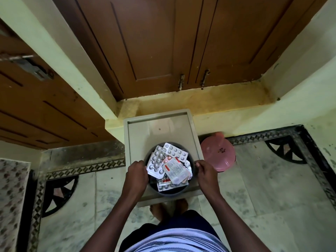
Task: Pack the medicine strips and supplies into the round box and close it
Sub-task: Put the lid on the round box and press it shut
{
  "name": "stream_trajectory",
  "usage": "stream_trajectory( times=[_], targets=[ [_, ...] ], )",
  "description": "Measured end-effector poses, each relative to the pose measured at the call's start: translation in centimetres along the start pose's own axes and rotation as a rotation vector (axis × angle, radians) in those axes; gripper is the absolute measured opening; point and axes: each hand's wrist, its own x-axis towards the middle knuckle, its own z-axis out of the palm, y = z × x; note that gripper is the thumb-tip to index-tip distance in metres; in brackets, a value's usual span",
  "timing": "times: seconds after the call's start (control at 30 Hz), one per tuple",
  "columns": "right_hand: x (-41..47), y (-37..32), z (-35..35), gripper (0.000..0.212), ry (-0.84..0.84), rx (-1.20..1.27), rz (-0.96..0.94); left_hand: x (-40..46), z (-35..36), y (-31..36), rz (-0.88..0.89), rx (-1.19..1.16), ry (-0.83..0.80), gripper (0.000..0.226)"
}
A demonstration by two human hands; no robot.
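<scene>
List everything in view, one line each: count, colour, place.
round dark plastic box: one, dark grey, open, on the stool's near half
silver blister medicine strips: several, silver with red-and-white print, piled inside the box
pale square stool: one, cream, below the doors
pink round plastic lid: one, pink, on the floor right of the stool
brown wooden cupboard doors: two, brown, shut, above the stool
left hand: on the box's left rim
right hand: on the box's right rim
</scene>
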Motion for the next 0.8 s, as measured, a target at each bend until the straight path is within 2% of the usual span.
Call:
stream_trajectory(
  times=[0.2,0.3,0.37,0.43,0.67,0.8],
  targets=[
    [0.3,-0.2,0.0,0.019,-0.044,-0.014,0.044,-0.2,-1.4,-0.4,0.024,0.006,0.035,0.014],
    [0.1,-1.1,0.1,0.011,-0.073,-0.042,0.027,0.0,-2.2,-1.2,0.009,-0.054,0.027,0.011],
    [0.1,-1.5,0.3,0.003,-0.089,-0.093,0.005,0.2,-2.9,-1.7,-0.017,-0.092,0.039,0.015],
    [0.3,-1.5,0.6,0.006,-0.079,-0.138,-0.001,0.2,-3.6,-1.9,-0.029,-0.082,0.074,0.018],
    [0.7,-3.3,-1.8,0.029,0.131,-0.042,-0.059,0.7,-4.6,-4.2,-0.115,-0.055,0.138,0.02],
    [1.1,-5.7,-3.7,0.008,0.332,-0.088,-0.168,1.0,-4.1,-3.5,-0.104,-0.056,0.128,0.02]
  ],
)
